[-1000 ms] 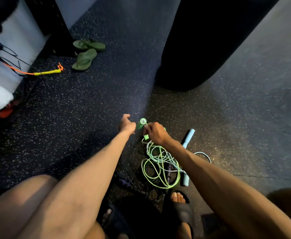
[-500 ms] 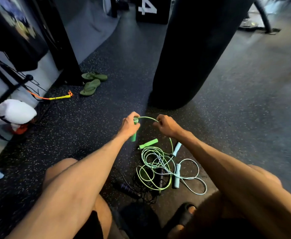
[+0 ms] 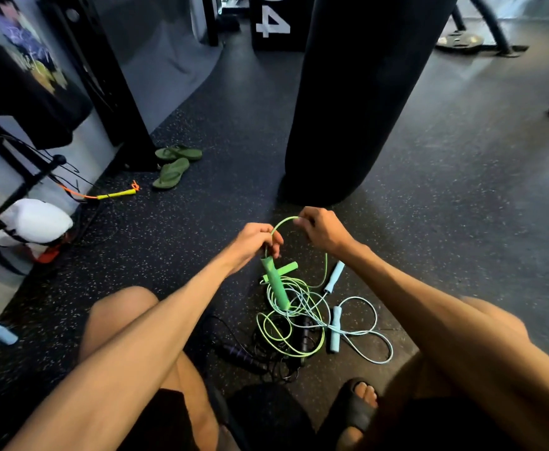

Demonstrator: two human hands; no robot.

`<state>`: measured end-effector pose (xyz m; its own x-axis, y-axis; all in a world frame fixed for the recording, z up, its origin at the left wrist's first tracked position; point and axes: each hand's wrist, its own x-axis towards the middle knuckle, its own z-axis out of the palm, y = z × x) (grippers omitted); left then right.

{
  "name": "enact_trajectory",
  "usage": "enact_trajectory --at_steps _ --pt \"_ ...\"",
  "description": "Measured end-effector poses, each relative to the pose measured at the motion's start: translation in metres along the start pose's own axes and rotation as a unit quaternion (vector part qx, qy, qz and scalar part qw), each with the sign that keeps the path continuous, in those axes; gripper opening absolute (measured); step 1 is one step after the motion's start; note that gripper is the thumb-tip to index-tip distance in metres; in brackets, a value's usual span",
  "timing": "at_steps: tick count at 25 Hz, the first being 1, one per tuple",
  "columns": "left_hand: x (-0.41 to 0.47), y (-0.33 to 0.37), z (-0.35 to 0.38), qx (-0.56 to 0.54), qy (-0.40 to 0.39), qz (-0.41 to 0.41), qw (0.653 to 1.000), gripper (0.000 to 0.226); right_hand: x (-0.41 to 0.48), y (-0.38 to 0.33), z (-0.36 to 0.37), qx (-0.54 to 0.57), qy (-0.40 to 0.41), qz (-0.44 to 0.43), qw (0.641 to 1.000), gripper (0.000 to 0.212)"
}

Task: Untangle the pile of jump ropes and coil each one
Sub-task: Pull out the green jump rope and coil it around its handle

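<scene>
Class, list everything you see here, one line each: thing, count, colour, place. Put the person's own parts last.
green jump rope: 1, green, partly lifted from pile
blue jump rope: 1, pale blue, pile's right side
black jump rope: at least 1, black, pile's near side
flip-flops: 2, green, floor, far left
punching bag: 1, black, behind the pile
yellow handle: 1, yellow, floor, left
left grip: 1, holds green jump rope near handle
right grip: 1, pinches its cord
</scene>
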<state>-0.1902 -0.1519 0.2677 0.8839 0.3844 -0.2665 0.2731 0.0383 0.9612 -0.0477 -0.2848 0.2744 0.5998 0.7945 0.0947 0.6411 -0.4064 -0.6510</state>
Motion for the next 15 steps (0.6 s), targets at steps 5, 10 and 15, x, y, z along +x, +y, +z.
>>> enact_trajectory --at_steps 5,10,15 --pt "-0.002 0.005 0.002 -0.022 -0.116 -0.027 0.993 0.026 -0.008 0.008 0.007 0.043 0.013 0.000 0.999 0.022" --pt "0.005 0.016 -0.005 -0.186 -0.125 0.014 0.974 0.027 -0.003 0.020 0.020 0.078 -0.009 0.050 0.996 0.016" --pt "0.012 0.027 -0.019 -0.322 -0.043 0.088 0.942 0.027 -0.004 0.037 0.040 0.034 -0.115 0.080 0.990 0.017"
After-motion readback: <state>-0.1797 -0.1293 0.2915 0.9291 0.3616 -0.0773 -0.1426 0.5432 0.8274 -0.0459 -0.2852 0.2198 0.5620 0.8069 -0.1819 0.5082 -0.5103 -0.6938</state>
